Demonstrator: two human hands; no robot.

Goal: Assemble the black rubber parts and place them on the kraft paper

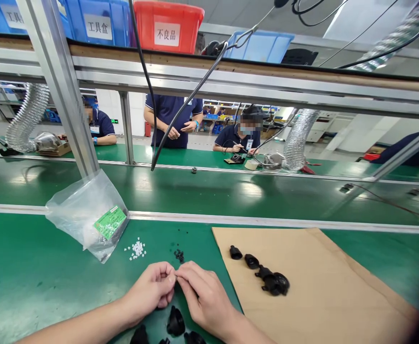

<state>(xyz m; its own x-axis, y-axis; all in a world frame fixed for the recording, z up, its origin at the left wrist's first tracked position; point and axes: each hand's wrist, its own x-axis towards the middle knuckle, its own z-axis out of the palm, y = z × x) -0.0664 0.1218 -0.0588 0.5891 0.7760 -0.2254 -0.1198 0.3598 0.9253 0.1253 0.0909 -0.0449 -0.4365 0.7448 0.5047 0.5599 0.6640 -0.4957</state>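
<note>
A green assembly-line desk (33,282) carries a plastic bag (87,215), a scatter of tiny white pieces (137,249) and small black bits (179,255). The left hand (152,289) and right hand (204,296) meet, fingers pinched shut on something too small to identify. Several black parts (267,279) lie on the cardboard sheet (320,286), seemingly finished; others (175,322) wait beneath the wrists.

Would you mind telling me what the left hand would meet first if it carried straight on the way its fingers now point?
The left hand points right, its fingertips already meeting the right hand, so it would press into that hand's fingers first.
</note>
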